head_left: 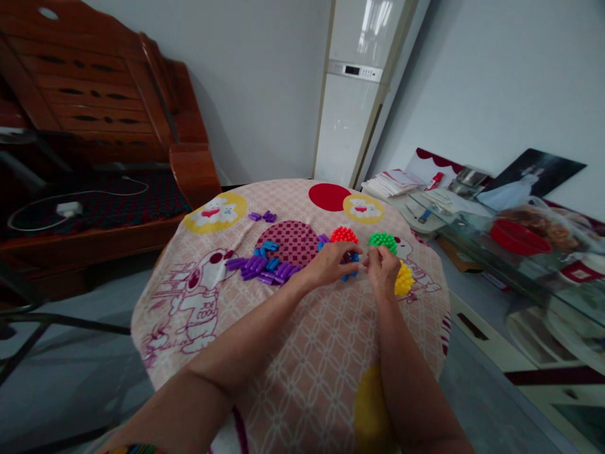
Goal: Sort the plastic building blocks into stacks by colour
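Note:
My left hand [334, 262] hovers over the table with thumb and index finger curved and their tips apart. Behind its fingers lies a cluster of blue beads [350, 273], partly covered. Close to its right, my right hand [382, 270] has its fingers pinched together; whatever is between them is too small or hidden to name. Round clusters of red beads [344, 235], green beads [384, 241] and yellow beads [404, 280] surround the hands. Left of them lie many short purple pieces [267, 269], tube-like in shape, with several blue pieces [268, 247] among them.
A patterned cloth [302, 353] covers the round table. Several more purple pieces [263, 216] lie toward its far edge. To the right stands a glass-topped cabinet [477, 252] bearing papers, a red bowl [520, 237] and a plastic bag. A wooden bench [94, 151] is at the left.

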`<state>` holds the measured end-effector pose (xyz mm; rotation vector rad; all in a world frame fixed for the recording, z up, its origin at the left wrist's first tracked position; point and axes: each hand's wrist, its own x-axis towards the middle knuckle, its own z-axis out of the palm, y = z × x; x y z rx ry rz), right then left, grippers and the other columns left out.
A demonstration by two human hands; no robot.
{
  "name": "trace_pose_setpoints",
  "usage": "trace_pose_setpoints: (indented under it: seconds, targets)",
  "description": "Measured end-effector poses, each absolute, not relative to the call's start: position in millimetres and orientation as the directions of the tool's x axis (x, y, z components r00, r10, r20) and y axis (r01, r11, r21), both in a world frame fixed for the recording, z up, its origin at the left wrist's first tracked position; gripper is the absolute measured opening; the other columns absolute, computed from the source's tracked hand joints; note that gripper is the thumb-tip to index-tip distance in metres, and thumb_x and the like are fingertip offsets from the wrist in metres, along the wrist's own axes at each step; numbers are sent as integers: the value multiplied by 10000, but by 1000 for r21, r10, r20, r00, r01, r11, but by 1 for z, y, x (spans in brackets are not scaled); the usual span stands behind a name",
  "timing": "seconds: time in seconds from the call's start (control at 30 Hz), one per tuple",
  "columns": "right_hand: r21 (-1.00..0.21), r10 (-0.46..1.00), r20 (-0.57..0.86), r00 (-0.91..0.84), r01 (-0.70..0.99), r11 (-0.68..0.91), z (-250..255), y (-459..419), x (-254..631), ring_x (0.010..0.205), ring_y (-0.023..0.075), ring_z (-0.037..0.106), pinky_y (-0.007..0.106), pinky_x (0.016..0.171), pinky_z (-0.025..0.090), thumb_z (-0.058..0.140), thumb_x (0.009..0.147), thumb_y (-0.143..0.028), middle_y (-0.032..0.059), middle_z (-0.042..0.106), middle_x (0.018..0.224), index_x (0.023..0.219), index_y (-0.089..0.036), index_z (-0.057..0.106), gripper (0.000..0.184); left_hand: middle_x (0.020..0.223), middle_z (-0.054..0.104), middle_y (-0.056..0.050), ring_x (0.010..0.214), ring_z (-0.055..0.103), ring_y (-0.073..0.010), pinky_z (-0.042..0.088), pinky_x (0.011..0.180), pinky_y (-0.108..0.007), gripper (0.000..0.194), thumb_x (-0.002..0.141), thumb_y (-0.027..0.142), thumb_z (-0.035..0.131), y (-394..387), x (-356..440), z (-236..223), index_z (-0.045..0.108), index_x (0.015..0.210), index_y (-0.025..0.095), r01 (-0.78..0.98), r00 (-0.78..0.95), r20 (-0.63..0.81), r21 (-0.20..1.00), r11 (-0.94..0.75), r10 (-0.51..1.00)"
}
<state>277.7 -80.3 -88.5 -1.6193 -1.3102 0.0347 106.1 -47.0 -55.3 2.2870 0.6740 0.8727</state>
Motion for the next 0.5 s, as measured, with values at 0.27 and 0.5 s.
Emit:
trace_pose_setpoints:
  seconds: [0.27,0.5]
  targets:
    - [-634,726,563,395,770,71,-84,-80,278,549,133,392,278,577,294,431,866,-393,-18,475,513,555,-232,406,351,1094,683,-95,1033,604,-240,468,942,-356,273,858,274,615,-56,125,-78,631,1117,191,372,780,364,383,-846,508]
    - [-615,796,493,351,788,34,-91,-76,277,537,142,377,282,554,290,424,851,-367,-4,472,499,523,-242,379,354,1038,678,-93,1004,601,-237,467,921,-345,201,864,278,608,-53,126,-85,652,1037,186,409,762,361,377,-831,539]
